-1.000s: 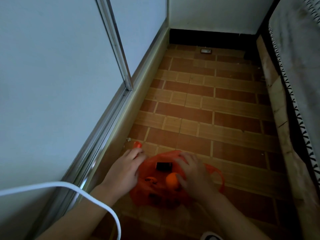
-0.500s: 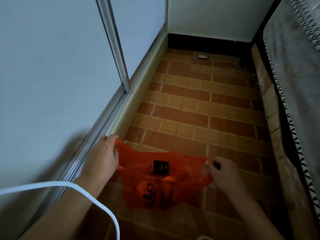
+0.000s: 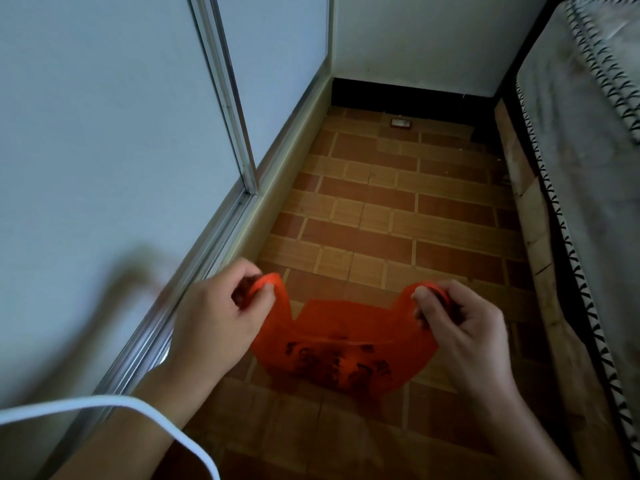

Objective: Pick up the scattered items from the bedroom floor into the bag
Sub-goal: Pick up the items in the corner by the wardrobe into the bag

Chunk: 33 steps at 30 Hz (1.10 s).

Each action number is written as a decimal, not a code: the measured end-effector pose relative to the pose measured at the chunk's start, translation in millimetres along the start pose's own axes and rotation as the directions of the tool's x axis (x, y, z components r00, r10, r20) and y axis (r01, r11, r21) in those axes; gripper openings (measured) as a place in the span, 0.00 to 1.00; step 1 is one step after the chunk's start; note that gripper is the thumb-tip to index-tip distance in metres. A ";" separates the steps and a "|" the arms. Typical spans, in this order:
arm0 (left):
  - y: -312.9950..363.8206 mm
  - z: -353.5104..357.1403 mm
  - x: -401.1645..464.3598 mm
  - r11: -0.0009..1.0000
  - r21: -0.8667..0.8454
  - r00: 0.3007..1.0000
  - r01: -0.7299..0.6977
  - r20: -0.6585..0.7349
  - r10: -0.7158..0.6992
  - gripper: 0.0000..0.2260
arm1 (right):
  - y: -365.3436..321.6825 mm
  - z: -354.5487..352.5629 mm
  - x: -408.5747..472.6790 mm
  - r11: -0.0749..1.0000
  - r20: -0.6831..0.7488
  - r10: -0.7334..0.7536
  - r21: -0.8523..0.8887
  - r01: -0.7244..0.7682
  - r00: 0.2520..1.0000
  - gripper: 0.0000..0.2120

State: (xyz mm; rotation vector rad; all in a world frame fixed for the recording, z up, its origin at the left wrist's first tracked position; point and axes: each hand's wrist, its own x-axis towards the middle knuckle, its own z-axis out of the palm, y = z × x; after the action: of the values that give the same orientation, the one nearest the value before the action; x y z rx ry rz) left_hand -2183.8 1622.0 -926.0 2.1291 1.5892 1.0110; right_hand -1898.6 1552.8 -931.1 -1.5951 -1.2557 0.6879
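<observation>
An orange plastic bag (image 3: pixel 343 351) with black print hangs above the tiled floor, held up by its two handles. My left hand (image 3: pixel 221 313) pinches the left handle and my right hand (image 3: pixel 460 323) pinches the right one, pulling the bag wide between them. The bag's contents are hidden behind its near side. A small flat rectangular item (image 3: pixel 401 123) lies on the floor far ahead, close to the dark skirting of the end wall.
A pale wall with a metal sliding-door frame (image 3: pixel 225 98) runs along the left. The bed (image 3: pixel 588 168) with patterned edging borders the right side. A white cable (image 3: pixel 104 407) crosses my left forearm. Brown brick-pattern tiles (image 3: pixel 381 220) stretch ahead.
Both hands took the bag by its handles and lifted it off the floor. The small black box and orange ball seen in the bag are now out of sight.
</observation>
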 end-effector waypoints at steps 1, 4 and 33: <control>-3.2 0.7 -0.7 0.999 0.019 0.999 0.029 0.038 -0.030 0.09 | 4.0 2.5 0.1 0.998 0.009 0.034 -0.054 -0.033 0.999 0.09; -10.7 0.4 0.4 0.997 0.008 0.991 0.081 0.105 -0.081 0.11 | 8.8 5.2 1.1 0.992 -0.017 0.069 -0.102 -0.071 0.997 0.08; 410.1 -405.2 167.6 0.953 -0.232 0.974 0.194 0.164 -0.158 0.13 | -549.5 -276.4 32.7 0.977 -0.169 0.181 -0.085 -0.197 0.969 0.06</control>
State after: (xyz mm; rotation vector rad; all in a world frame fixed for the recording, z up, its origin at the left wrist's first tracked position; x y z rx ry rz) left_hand -2145.0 1567.4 -329.4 1.8157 1.4702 0.9212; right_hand -1871.7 1497.9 -318.1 -1.8332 -1.0437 0.6072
